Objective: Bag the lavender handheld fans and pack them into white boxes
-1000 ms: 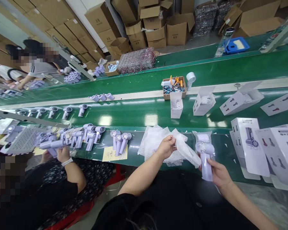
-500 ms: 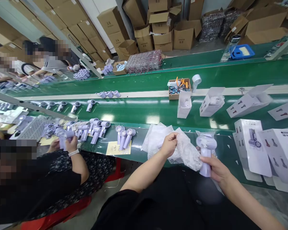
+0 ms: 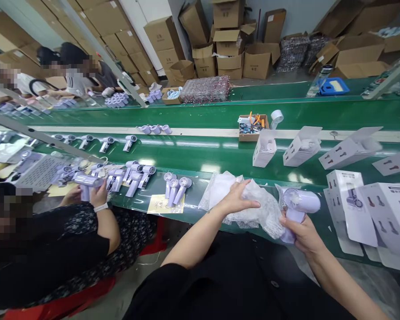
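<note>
My right hand [image 3: 305,233] is wrapped round the handle of a lilac handheld fan [image 3: 302,202], its round head tilted up. A bubble-wrap bag [image 3: 268,213] lies beside it, reaching my right fingertips; I cannot tell whether they pinch it. My left hand [image 3: 238,200] is open over the bubble wrap, thumb stretched to the right and fingers apart from it. More bubble-wrap bags [image 3: 216,191] lie under and left of this hand on the green bench.
Three lilac fans [image 3: 176,189] stand by a handwritten yellow note [image 3: 165,204]. White printed boxes [image 3: 346,200] are at the right; opened boxes [image 3: 302,146] stand on the belt near a parts carton [image 3: 253,126]. At the left a co-worker's hand [image 3: 100,195] holds another fan.
My left hand has let go of the bubble-wrap bag's edge and its fingers have spread. In my right hand the fan has turned, its head now pointing more to the right.
</note>
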A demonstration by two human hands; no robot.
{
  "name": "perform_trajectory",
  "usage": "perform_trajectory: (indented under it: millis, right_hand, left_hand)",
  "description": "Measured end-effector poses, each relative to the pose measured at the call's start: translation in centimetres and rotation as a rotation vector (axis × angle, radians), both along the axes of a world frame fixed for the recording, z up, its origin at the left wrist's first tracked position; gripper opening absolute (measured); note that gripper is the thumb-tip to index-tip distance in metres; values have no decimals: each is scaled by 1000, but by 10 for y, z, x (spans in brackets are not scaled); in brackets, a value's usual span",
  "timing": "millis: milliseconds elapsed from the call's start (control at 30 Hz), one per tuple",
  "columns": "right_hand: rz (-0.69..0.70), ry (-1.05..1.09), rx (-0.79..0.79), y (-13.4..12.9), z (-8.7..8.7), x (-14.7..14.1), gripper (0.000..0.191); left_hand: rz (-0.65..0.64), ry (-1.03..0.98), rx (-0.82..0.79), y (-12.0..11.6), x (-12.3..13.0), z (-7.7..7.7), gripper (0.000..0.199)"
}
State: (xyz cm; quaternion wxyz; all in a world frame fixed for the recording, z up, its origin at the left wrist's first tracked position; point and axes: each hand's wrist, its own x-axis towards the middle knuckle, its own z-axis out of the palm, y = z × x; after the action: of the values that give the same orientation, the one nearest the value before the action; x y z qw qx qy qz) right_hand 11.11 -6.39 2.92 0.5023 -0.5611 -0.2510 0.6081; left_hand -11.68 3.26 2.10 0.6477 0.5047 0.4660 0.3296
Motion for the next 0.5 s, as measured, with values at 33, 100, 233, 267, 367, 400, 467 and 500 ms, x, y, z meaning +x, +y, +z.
perform_trajectory:
  millis: [33,100,233,267,367,400,467,500]
  right_hand:
    - [31,22,22,-1,2,-1,30]
    - [102,76,26,-5,5,-1,31]
    - [206,106,3,-14,7,8,32]
    - [203,98,11,-15,6,11,31]
    - [118,58,22,-15,-1,22,31]
    - [74,47,11,-14,-4,26,31]
    - [-11,52,-33,-10,-11,30,34]
    - [-37,75,-61,-8,-14,30,35]
  left_hand:
    - [-91,5,-70,1,4,-2,68]
    - [-233,-74,-241,2,12,-8,67]
    - [-221,-305,-344,3,17,-17,49]
    - [-135,-315,-332,3,14,-17,46]
    - [114,-302,-334,3,0,-12,45]
    - [143,-317,-348,3,-5,-10,45]
    - [105,-397,-374,-1,-14,-4,46]
    - [47,-453,-390,-5,-17,-1,46]
